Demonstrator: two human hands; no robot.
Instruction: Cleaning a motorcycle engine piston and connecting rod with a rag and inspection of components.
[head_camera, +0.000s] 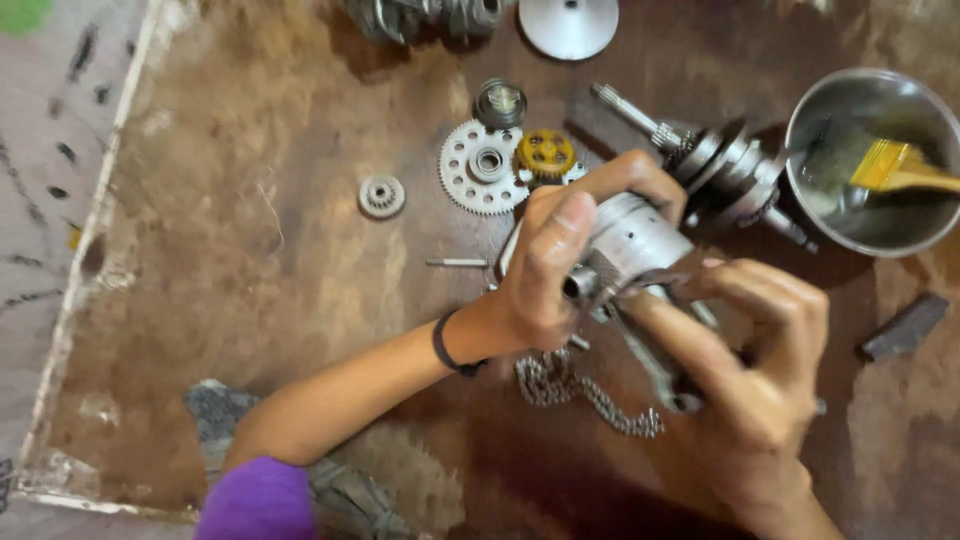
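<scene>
Silver, dull-sheened metal piston (628, 240) with round side hole, clenched by left hand (545, 275); right hand (745, 365) pinches its rod

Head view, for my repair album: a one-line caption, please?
Both hands grip a metal piston above chain, gears and crankshaft.

Left hand (545, 275): raised above the work surface, palm turned inward, fingers curled in a closed grip, thumb laid flat along the near side and pointing up. Left wrist carries a dark band. Left forearm runs in from lower left, bare to the elbow, with a purple sleeve at the upper arm. Right hand (745, 365): enters from lower right, back of hand toward the camera, fingers bent, fingertips pinched together toward the left hand. Both hands sit close together, nearly touching, at centre frame
</scene>
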